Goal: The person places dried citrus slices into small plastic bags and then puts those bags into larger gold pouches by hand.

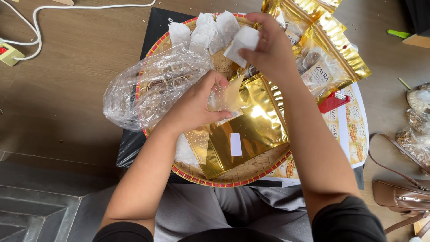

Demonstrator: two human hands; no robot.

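my left hand [197, 101] pinches the mouth of a shiny gold foil pouch [251, 130] lying on the round woven bamboo tray [233, 177]; my right hand [268, 49], fingers closed, holds a small white paper sachet [242, 42] just above it. risk, i'd judge: the pouch mouth slips shut or the sachet catches the rim and drops among the spare white sachets [201, 27] — the clear plastic bag of dried slices [152, 87] crowds close. tray rests on a black low table [134, 148], brown wood floor [67, 67], brown leather handbag [401, 195] to the right.

Sleeves [345, 219]: short, black, ending above the elbows.
Trousers [201, 210]: grey fabric, seen at the lap.
Forearms: left bare, no jewellery shown.
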